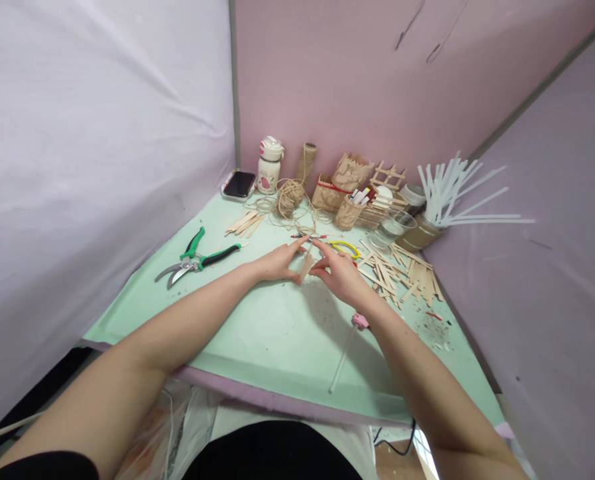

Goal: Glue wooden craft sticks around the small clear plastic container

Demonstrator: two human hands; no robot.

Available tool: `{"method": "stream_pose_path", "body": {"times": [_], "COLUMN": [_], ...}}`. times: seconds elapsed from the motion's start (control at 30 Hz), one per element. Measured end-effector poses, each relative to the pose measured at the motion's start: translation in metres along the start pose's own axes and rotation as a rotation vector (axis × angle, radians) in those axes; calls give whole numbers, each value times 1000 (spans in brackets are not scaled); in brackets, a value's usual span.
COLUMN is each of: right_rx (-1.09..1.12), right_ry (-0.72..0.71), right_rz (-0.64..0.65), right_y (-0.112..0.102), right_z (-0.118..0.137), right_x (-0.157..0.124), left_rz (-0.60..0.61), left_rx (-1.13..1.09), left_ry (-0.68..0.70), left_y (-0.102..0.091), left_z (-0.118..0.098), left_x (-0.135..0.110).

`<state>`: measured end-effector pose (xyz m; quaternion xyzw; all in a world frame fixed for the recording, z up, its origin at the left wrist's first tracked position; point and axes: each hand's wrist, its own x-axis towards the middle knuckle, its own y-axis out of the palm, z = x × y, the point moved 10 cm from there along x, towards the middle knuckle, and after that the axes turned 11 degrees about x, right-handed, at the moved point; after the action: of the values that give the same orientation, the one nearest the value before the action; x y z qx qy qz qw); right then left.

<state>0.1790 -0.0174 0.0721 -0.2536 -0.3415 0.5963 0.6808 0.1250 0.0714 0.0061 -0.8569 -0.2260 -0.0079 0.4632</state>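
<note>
Nearest the camera, at the bottom edge, black clothing [272,455] and two bare forearms stretched over a table [257,327] draped in pale green. Between the fingers, above the middle of the tabletop, a small wooden piece [305,267]: flat, light tan, narrow and tilted, partly covered by fingers, its finer detail too small to make out. Pinched by the left hand [280,262], thumb at the lower end, forefinger stretched toward the upper. Close on the other side, the right hand [342,275], fingers bent, forefinger tip near the upper end; impossible to tell whether closed on the wood.

Just beyond the fingertips, scissors [346,250] with yellow handles. To the right, a loose scatter of flat sticks [385,275]; to the left, pruning shears [191,261] with green-and-black handles, blades parted, near a smaller bundle of sticks [245,223]. Beside the right forearm, a pink object [359,321] with a translucent rod [342,360]. Farther back, a ball of twine [290,199], a white bottle [269,170] and a phone [239,184]. At back right, a small wooden cup [348,213] holding pens and a brown holder [420,235] bristling with white strips [445,190].
</note>
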Motion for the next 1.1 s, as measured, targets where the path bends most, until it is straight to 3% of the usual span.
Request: {"method": "stream_pose_path", "body": {"times": [0.23,0.47,0.53,0.63,0.73,0.87,0.97,1.1], "right_rx": [-19,-191,-199,-147,-108,-179,-238,-311], "right_ry": [-50,-169,-206,-217,-88,194,343,443], "right_rz": [19,-46,-101,-280,-498,-609,-542,-361], "right_y": [2,-4,-18,-62,-122,-174,-180,-159], "right_z": [2,20,26,20,-18,-97,-148,-194], "right_x": [-2,-17,-23,-38,-60,-86,-87,-63], "left_rz": [18,31,38,29,-38,-378,-558,-594], "left_rx": [41,57,70,86,64,10,35,39], "left_ry": [-5,2,-10,-49,-51,-126,-238,-295], "left_y": [-3,-7,-8,-12,-23,-58,-74,-74], "left_z": [-3,-10,-10,-8,-10,-6,-3,-8], "left_x": [-4,-11,-13,-15,-15,-20,-28,-33]}}
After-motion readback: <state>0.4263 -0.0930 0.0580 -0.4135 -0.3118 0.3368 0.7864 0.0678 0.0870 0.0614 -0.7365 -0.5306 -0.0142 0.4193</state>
